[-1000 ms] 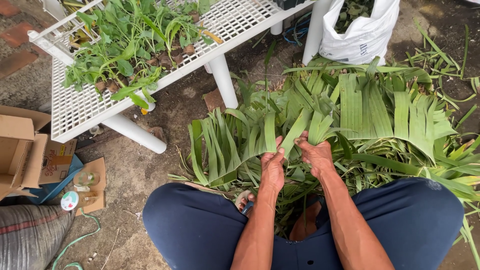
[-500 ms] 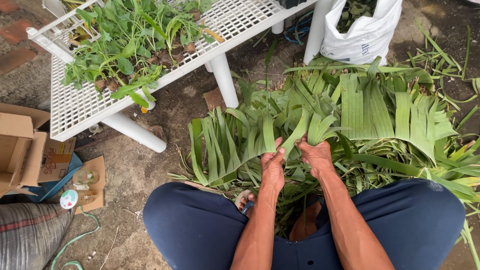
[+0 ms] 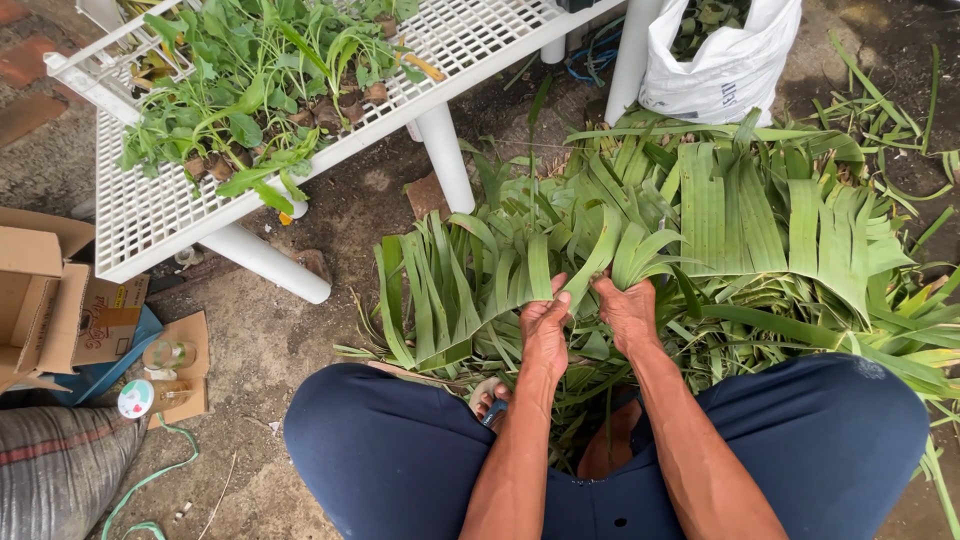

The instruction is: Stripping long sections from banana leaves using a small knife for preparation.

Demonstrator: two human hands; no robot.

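Bare dirt ground under a white lattice table [image 3: 150, 215] carries the heap of long green leaves [image 3: 760, 215], where I see both hands, left hand [image 3: 545, 325] and right hand [image 3: 628, 310], pinching one leaf strip [image 3: 600, 250], which since a second ago has bent further left, so the tearing continues.

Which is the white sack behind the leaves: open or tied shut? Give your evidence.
Open. The white sack gapes at the top, with green leaves showing inside its mouth; no knot is visible.

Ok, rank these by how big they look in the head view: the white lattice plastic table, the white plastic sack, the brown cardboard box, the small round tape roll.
1. White lattice plastic table
2. White plastic sack, partly cropped
3. Brown cardboard box, partly cropped, so close to the sack
4. Small round tape roll
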